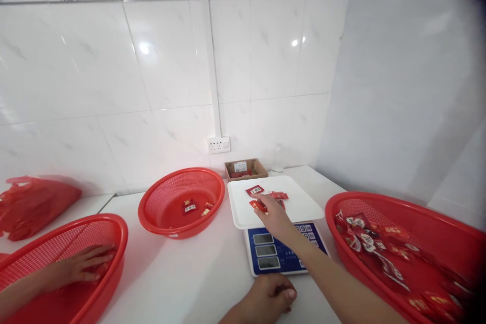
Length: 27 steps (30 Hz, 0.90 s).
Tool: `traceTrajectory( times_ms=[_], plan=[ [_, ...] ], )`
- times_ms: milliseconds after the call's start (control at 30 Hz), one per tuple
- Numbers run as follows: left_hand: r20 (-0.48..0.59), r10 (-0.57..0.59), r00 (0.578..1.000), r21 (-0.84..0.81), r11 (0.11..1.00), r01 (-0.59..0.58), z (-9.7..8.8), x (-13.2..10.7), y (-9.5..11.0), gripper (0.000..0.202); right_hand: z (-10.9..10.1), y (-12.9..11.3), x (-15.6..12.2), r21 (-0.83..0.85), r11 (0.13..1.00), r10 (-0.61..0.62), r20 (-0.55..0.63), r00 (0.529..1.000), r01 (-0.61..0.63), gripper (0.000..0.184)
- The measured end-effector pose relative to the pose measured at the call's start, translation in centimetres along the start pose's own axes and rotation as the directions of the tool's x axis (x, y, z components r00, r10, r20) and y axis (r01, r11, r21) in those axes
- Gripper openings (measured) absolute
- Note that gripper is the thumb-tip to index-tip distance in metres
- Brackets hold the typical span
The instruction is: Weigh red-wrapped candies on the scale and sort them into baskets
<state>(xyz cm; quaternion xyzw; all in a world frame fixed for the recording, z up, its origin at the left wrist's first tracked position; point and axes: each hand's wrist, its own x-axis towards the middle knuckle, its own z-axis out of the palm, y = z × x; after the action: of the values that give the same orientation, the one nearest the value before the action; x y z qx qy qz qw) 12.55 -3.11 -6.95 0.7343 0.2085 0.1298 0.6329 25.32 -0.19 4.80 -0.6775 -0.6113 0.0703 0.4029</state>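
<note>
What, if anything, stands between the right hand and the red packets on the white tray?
Nothing visible does: the right hand is over the white tray, with red packets close beside it.

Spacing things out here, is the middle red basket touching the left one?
Apart: the head view shows white tabletop between the middle basket and left basket.
</note>
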Motion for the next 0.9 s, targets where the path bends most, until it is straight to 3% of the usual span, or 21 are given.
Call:
traceTrajectory(
  times_ms=[133, 233, 367, 467, 533, 700, 900],
  plan=[
    [0.000, 0.044, 0.999, -0.057, 0.997, -0.044, 0.0, -0.2, 0.2, 0.046, -1.1, 0.0, -5.3, 0.168, 0.982, 0.075, 0.039, 0.996, -0.080, 0.024],
    [0.001, 0.129, 0.992, -0.052, 0.990, -0.128, 0.0, -0.4, 0.9, 0.050, -0.5, 1.0, -9.4, 0.414, 0.870, 0.246, 0.105, 0.963, -0.268, 0.026],
    [0.071, 0.246, 0.967, -0.093, 0.966, -0.240, 0.0, -0.8, 2.5, 0.039, 1.3, 3.2, -13.3, 0.555, 0.731, 0.351, 0.193, 0.916, -0.397, 0.039],
    [0.078, 0.190, 0.979, -0.021, 0.982, -0.189, 0.0, -1.0, 3.1, 0.028, 2.2, 4.6, -14.6, 0.603, 0.673, 0.359, 0.240, 0.902, -0.428, 0.044],
    [0.071, 0.116, 0.991, -0.014, 0.993, -0.115, -0.1, -1.1, 3.0, 0.025, 2.3, 5.2, -15.0, 0.610, 0.672, 0.345, 0.245, 0.906, -0.420, 0.042],
    [0.157, -0.033, 0.987, 0.016, 0.999, 0.031, -1.1, -1.3, 2.5, 0.017, 1.8, 5.7, -15.3, 0.488, 0.787, 0.295, 0.242, 0.925, -0.378, 0.040],
    [0.199, -0.145, 0.969, 0.014, 0.989, 0.145, -1.8, -1.2, 1.8, 0.016, 2.2, 5.2, -15.4, 0.433, 0.813, 0.244, 0.354, 0.903, -0.390, 0.050]
  ],
)
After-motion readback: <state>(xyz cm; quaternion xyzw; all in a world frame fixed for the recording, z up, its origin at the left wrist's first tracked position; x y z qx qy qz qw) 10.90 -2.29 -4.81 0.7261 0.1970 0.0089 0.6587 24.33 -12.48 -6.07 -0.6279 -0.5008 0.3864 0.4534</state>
